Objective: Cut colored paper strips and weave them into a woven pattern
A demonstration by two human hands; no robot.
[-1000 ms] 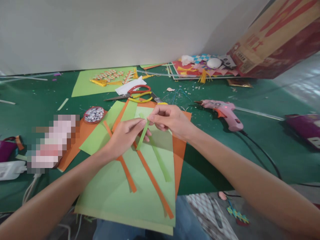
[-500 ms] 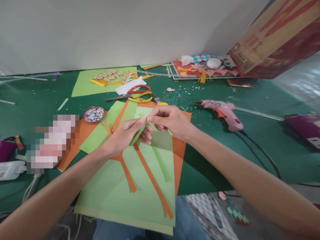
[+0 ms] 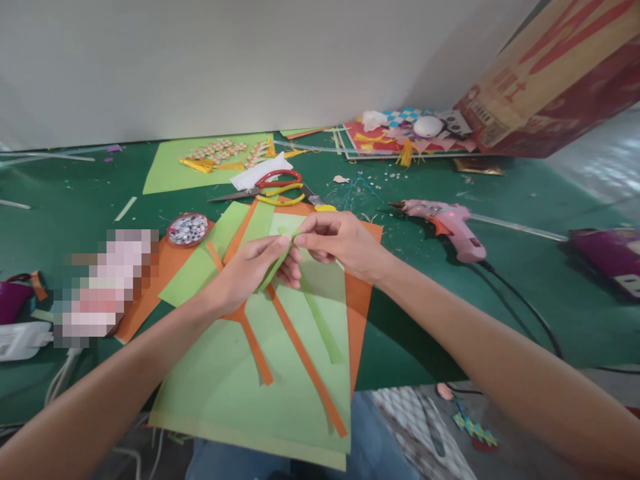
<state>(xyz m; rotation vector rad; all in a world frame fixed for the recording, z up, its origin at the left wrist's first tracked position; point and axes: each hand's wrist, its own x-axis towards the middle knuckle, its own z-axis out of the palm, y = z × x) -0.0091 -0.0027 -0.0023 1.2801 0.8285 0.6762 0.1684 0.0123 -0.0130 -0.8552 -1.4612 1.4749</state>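
A narrow green paper strip (image 3: 274,269) is pinched by both hands above the stack of paper. My left hand (image 3: 257,263) grips it between thumb and fingers. My right hand (image 3: 337,241) pinches its upper end, the fingertips close to the left thumb. Under the hands lie pale green paper sheets (image 3: 215,400), with orange paper strips (image 3: 305,360) and a lighter green strip (image 3: 323,327) on top. Part of the held strip is hidden by my fingers.
Scissors (image 3: 280,187) with red and yellow handles lie just beyond the hands. A pink glue gun (image 3: 445,223) rests at right with its cord trailing. At left is a round dish of googly eyes (image 3: 188,230). A paper bag (image 3: 560,87) stands at the back right.
Both hands stay almost in place. The green strip between them now looks slightly more curved, and the fingers have shifted a little.
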